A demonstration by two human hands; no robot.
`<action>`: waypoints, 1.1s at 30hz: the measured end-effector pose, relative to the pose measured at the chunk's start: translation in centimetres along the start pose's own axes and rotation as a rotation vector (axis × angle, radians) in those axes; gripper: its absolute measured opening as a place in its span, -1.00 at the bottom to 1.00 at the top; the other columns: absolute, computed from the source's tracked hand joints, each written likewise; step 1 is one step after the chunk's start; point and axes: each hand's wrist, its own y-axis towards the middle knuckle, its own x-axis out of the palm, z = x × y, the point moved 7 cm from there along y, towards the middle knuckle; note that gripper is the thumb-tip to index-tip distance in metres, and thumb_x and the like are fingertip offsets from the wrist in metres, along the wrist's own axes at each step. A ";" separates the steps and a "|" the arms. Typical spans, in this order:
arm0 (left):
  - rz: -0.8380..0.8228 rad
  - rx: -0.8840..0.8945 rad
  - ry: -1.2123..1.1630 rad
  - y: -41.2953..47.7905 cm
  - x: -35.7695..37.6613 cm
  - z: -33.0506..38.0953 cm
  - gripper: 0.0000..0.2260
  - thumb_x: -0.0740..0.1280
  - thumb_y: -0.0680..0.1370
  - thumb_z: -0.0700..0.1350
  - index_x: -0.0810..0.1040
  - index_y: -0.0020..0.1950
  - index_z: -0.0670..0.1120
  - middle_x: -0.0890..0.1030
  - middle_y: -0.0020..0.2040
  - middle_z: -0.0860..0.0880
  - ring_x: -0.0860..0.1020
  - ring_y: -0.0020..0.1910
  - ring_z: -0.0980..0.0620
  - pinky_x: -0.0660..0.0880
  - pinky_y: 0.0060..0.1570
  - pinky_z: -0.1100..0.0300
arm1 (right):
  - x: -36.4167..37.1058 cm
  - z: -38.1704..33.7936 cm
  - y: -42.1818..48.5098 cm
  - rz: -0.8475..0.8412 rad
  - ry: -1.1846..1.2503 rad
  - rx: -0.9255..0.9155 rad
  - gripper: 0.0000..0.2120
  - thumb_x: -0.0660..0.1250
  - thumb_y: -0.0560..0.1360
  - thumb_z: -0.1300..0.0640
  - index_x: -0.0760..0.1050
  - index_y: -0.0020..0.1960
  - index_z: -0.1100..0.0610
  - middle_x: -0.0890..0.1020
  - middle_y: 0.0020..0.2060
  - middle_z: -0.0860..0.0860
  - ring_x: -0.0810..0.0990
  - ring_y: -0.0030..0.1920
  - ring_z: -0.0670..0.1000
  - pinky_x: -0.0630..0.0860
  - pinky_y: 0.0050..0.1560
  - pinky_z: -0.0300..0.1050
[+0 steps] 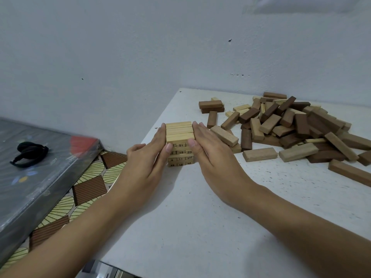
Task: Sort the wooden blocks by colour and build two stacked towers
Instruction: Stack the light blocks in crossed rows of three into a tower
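The person is squaring up the pale-wood tower (180, 137), which is standing a few layers high near the left edge of the white counter (200, 227), with numbers showing on the front of its lower layers; the left hand (147, 159) and the right hand (213, 157) are pressing flat against its opposite sides, fingers (201, 133) straight and gripping nothing, thumbs resting on the near face; from where I am standing the main danger looks like an uneven squeeze, since one palm pushing harder than the other would be shearing the layers sideways or tipping the whole stack; a shove to the left would be sending it toward the counter's edge and down onto the patterned floor (88, 189); a loose tan block (223, 135) is lying just beside the back of the right hand, so a careless pull-away could be knocking it, or dragging the top layer askew; the mixed heap (291, 125) is lying well to the right with pale pieces buried under brown ones, so digging there is likely to be sliding blocks about; the dark tower is not yet started.
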 end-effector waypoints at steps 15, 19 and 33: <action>0.030 -0.021 0.029 0.3 0.2 -0.6 -0.54 0.05 0.69 0.12 0.34 0.58 0.06 0.56 0.40 0.05 0.46 0.34 -0.05 0.32 0.39 -0.22 | 0.3 0.0 0.1 -0.008 0.017 0.018 -0.49 0.00 0.72 -0.02 0.07 0.63 0.10 0.16 0.59 -0.09 -0.03 0.57 -0.22 -0.12 0.47 -0.46; 0.046 -0.026 0.014 0.2 0.1 -0.6 -0.53 0.07 0.69 0.11 0.35 0.58 0.02 0.59 0.34 -0.11 0.40 0.26 0.00 0.35 0.35 -0.28 | 0.2 0.1 0.1 -0.014 0.012 0.020 -0.49 0.00 0.72 -0.02 0.06 0.63 0.09 0.16 0.59 -0.11 -0.04 0.57 -0.24 -0.16 0.39 -0.56; -0.048 -0.001 -0.026 0.0 0.5 -1.0 -0.51 0.06 0.68 0.17 0.34 0.58 0.04 0.53 0.45 0.04 0.48 0.42 0.08 0.34 0.40 -0.20 | 0.4 0.4 -0.2 -0.036 -0.012 0.005 -0.49 0.00 0.72 -0.03 0.09 0.63 0.09 0.15 0.60 -0.11 -0.05 0.57 -0.24 -0.14 0.46 -0.46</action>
